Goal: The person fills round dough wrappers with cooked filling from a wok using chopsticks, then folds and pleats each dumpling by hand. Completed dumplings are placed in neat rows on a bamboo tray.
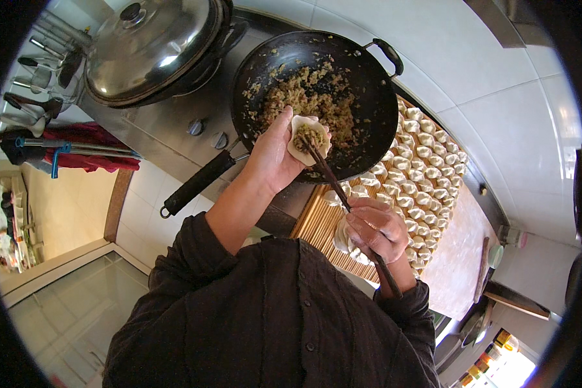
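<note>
My left hand (276, 155) holds a round dough wrapper (298, 154) in its fingers, over the near part of a black wok (385, 131). A lump of chopped filling (306, 137) lies in the wrapper. My right hand (378, 228) grips a pair of dark chopsticks (333, 183), whose tips touch this filling. More loose filling (315, 97) is spread over the bottom of the wok. Below and right of the wok, rows of folded dumplings (417, 172) cover a slatted mat (315, 218). Beneath my right hand, a pale stack that looks like wrappers (342, 237) is partly hidden.
The wok's handle (199, 183) points toward my left forearm. A large pot with a domed metal lid (148, 48) stands on the steel stove (155, 126) at upper left. On the right lie a floury board (465, 242) and a rolling pin (482, 269). Utensils hang at far left.
</note>
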A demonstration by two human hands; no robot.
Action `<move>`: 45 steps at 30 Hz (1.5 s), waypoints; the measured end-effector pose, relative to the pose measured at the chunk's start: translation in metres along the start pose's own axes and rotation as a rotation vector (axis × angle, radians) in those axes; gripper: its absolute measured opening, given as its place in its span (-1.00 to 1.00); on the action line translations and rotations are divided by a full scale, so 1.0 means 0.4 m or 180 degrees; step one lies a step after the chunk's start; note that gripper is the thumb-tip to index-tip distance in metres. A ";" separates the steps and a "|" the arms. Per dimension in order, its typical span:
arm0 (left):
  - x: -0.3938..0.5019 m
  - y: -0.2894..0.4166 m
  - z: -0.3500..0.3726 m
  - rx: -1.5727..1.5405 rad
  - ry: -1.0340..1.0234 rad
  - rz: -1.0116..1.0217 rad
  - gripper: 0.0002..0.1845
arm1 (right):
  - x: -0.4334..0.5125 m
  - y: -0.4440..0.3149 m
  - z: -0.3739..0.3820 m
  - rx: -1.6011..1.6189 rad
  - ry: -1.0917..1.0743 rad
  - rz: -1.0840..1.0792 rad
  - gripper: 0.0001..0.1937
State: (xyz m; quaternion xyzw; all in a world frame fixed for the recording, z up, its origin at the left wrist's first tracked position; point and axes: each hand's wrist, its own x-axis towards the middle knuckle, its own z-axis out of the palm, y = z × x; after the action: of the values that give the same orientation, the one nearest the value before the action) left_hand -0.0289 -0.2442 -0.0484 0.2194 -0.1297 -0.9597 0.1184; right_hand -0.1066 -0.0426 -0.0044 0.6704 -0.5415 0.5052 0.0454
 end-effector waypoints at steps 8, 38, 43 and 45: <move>-0.005 0.000 -0.009 0.0040 -0.0038 0.0002 -0.42 | -0.008 0.021 -0.002 0.0049 -0.0133 0.0001 -0.76; -0.050 0.050 -0.020 0.0093 0.0053 0.0457 -0.54 | -0.011 0.137 0.132 -0.1170 -0.1467 0.0707 -0.57; -0.087 0.031 0.011 0.0224 -0.0134 0.0165 -0.56 | 0.031 0.059 0.052 -0.1280 -0.1168 0.0575 -0.73; -0.094 0.005 0.020 0.0365 -0.0260 0.0013 -0.57 | 0.049 0.028 0.015 -0.1258 -0.0881 0.0270 -0.76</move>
State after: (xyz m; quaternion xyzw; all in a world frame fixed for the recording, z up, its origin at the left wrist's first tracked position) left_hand 0.0010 -0.2339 -0.0261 0.1861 -0.1896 -0.9586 0.1023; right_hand -0.1134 -0.0641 0.0016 0.6880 -0.6585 0.2943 0.0798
